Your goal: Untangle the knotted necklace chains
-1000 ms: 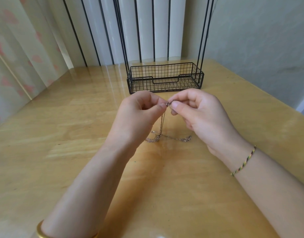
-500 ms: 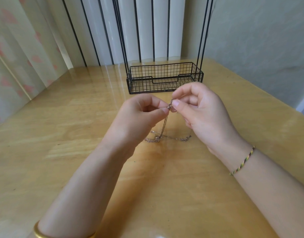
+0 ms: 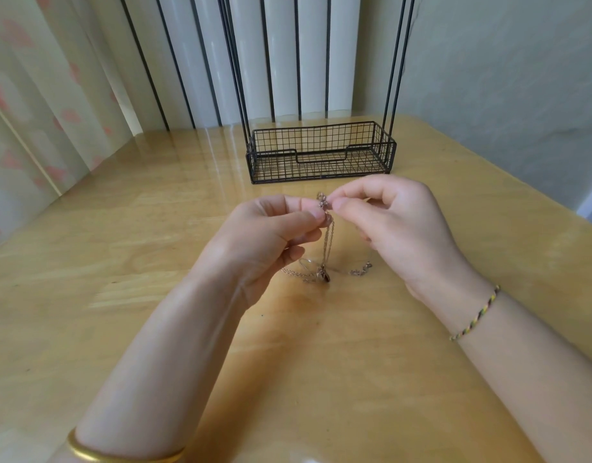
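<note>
Head view: left hand [image 3: 268, 235] and right hand [image 3: 398, 228] each pinch knot [image 3: 323, 203] of necklace chains [image 3: 328, 242], thumb against forefinger, mid-frame. Loose lengths hang to surface [image 3: 154, 262] at 6 o'clock. Black wire basket [image 3: 321, 152] at 12 o'clock. Chains likely light, limp, fragile; hold just beside knot, tease gently.

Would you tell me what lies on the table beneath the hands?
Necklace chains trail on the table, pinched above by left hand and right hand. The left hand hides part of them.
</note>
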`<state>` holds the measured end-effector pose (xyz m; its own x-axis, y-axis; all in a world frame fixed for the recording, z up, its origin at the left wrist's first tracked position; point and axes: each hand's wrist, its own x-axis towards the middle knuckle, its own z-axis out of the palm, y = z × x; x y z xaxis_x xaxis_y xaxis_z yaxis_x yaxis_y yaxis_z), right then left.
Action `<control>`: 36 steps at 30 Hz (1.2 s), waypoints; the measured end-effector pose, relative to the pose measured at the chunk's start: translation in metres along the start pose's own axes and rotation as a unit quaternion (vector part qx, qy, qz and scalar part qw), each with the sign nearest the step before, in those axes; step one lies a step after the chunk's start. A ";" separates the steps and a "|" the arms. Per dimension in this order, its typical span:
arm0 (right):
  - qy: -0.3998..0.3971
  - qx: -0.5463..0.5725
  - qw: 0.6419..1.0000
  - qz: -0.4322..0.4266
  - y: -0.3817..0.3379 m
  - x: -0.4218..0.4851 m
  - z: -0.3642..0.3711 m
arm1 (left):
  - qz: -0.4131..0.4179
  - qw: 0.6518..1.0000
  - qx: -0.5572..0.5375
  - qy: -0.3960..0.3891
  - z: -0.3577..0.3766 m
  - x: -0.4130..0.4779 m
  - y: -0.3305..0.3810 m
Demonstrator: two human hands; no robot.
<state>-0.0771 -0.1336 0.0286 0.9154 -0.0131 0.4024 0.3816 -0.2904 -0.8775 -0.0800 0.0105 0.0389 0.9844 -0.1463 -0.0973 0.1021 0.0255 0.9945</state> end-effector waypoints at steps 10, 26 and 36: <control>0.002 0.000 1.000 -0.013 0.002 0.000 0.001 | 0.044 0.997 0.055 0.033 -0.001 0.001 -0.001; -0.018 0.151 0.984 0.096 0.001 -0.002 0.006 | 0.046 0.997 0.056 0.033 0.005 0.002 -0.001; -0.088 0.011 0.995 0.048 0.005 -0.004 0.009 | 0.137 0.972 0.166 0.095 0.005 0.005 -0.006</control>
<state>-0.0778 -0.1265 0.0206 0.9554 0.1276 0.2663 0.2921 -0.2746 -0.9161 -0.0768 0.0048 0.0326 0.9801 0.0079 0.1982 -0.1877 -0.2868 0.9394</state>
